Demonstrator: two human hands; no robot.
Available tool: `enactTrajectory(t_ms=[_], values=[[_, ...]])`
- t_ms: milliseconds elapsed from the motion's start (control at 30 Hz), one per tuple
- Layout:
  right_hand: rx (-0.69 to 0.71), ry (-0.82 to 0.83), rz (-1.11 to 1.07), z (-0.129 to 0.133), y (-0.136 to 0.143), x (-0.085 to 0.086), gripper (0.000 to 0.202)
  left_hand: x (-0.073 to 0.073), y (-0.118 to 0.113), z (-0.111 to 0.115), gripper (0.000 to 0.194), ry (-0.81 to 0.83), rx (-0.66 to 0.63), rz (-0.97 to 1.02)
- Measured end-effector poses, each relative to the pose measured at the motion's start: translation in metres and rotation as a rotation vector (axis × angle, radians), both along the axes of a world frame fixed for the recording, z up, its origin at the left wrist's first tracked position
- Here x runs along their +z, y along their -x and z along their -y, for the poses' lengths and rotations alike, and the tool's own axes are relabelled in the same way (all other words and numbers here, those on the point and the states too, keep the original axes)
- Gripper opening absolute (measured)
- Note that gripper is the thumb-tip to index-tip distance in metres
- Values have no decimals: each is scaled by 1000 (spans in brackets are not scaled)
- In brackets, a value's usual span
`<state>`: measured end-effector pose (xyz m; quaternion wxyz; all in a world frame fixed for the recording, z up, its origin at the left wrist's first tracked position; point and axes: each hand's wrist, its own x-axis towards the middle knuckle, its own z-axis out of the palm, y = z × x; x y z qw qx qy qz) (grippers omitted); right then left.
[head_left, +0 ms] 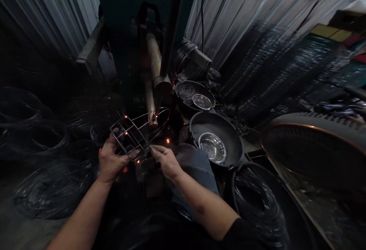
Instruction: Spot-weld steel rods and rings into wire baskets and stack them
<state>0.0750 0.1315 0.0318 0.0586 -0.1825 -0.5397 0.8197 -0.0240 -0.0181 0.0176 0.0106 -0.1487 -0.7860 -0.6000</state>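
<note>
My left hand [110, 164] is closed around the near-left side of a wire frame [132, 131] made of thin crossing metal rods, with a rounded loop at its far right. The frame is held tilted below and against the front of a spot welder's thick metal arm [155, 61]. My right hand [168, 161] is at the near-right corner of the frame, thumb and fingers pinched together. What sits between those fingertips is too small and dark to name. Several orange sparks glow around the frame.
Right of my knee [197, 170] stands a black pan [237, 139] with a shiny metal bowl [212, 147] inside. Behind it, another pan [178, 86] holds a small dish [201, 101]. Wire coils [53, 189] lie at left. A large round fan-like guard [311, 147] is at right.
</note>
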Motion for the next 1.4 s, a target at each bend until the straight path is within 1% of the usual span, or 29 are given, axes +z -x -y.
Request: enactTrajectory(t_ms=[67, 100, 133, 233, 300, 333, 400, 467, 500, 533, 567, 600, 633, 667, 700, 733, 767, 800, 833, 900, 967, 1033, 1100, 1167, 1233, 1267, 1333, 1400], values=[[142, -113, -21, -2, -20, -2, 34, 2, -11, 11, 88, -61, -2, 145], [189, -175, -30, -2, -31, -4, 32, 1, -17, 19, 85, -103, -1, 241], [203, -251, -36, -1, -41, -5, 31, -1, -23, 27, 82, -149, 0, 349], [170, -557, -61, 7, -67, -7, 37, -9, -43, 48, 66, -297, 31, 722], [217, -755, -111, 17, -77, -6, 40, -13, -56, 56, 56, -361, 48, 917], [258, -832, -133, 23, -80, -3, 37, -14, -61, 58, 53, -385, 48, 964], [302, -948, -129, 32, -83, 5, 29, -14, -70, 61, 50, -418, 28, 965], [282, -1051, -60, 37, -83, 16, 26, -14, -77, 65, 50, -379, 13, 919], [267, -1091, -17, 37, -83, 22, 25, -15, -80, 69, 53, -305, 5, 895], [248, -1123, 25, 36, -82, 27, 24, -16, -83, 74, 55, -188, 8, 848], [233, -1138, 62, 34, -83, 32, 24, -17, -86, 79, 58, -47, 24, 757], [229, -1129, 91, 31, -83, 35, 23, -19, -89, 85, 59, 99, 40, 615], [234, -1101, 116, 28, -83, 38, 21, -22, -92, 90, 60, 229, 35, 429], [252, -1064, 140, 25, -84, 39, 20, -26, -95, 94, 61, 328, -8, 227], [280, -1030, 167, 22, -84, 40, 19, -31, -98, 95, 61, 389, -88, 30], [312, -1008, 199, 20, -85, 40, 18, -35, -100, 95, 61, 415, -204, -134], [340, -1003, 232, 19, -85, 39, 18, -41, -102, 93, 61, 421, -329, -256], [357, -1016, 263, 19, -85, 39, 18, -46, -103, 90, 62, 425, -436, -337], [372, -1041, 290, 19, -86, 38, 18, -51, -105, 86, 63, 433, -511, -387], [394, -1105, 315, 18, -86, 37, 20, -60, -107, 78, 69, 463, -574, -441], [409, -1153, 319, 16, -86, 37, 23, -66, -110, 71, 79, 510, -581, -475], [407, -1141, 315, 11, -84, 37, 23, -69, -115, 68, 91, 543, -549, -523], [378, -1095, 307, 6, -81, 37, 22, -68, -120, 65, 102, 566, -468, -576], [341, -1077, 297, 2, -77, 38, 20, -66, -123, 62, 108, 570, -355, -635], [318, -1084, 280, 1, -72, 40, 21, -64, -123, 57, 106, 555, -252, -689], [316, -1084, 263, 0, -70, 42, 22, -63, -121, 54, 103, 543, -229, -713], [291, -1072, 202, -7, -67, 45, 23, -62, -117, 50, 96, 519, -234, -730], [183, -1092, 143, -28, -65, 43, 28, -59, -112, 48, 91, 497, -239, -668]])
